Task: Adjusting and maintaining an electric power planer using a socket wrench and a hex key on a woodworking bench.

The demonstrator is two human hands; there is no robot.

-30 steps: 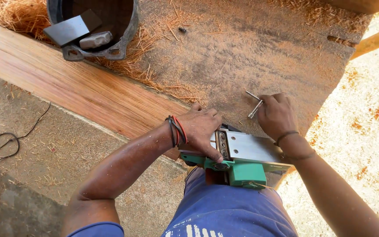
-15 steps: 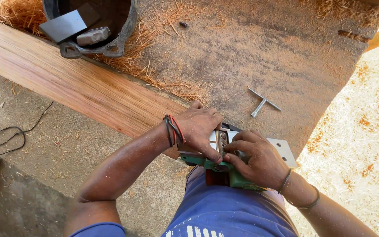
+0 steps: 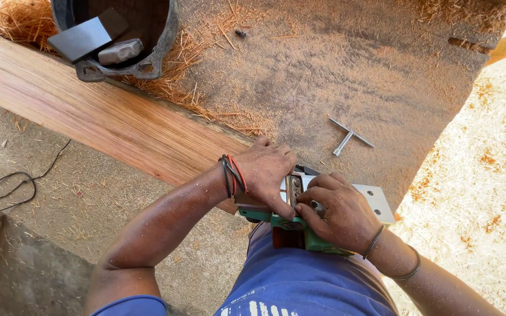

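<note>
both hands [image 3: 267,172] [image 3: 338,213] clamp the green planer [image 3: 300,231] – black bucket [image 3: 168,35] holds 2 blocks [image 3: 121,51].

Hard daylight bleaches the sawdust-strewn ground [image 3: 487,146] at the right edge almost white, while a sharp-edged shadow covers the rest, leaving the plank [image 3: 89,111] and forearms evenly lit, crisp, without glare or visible motion blur.
</note>
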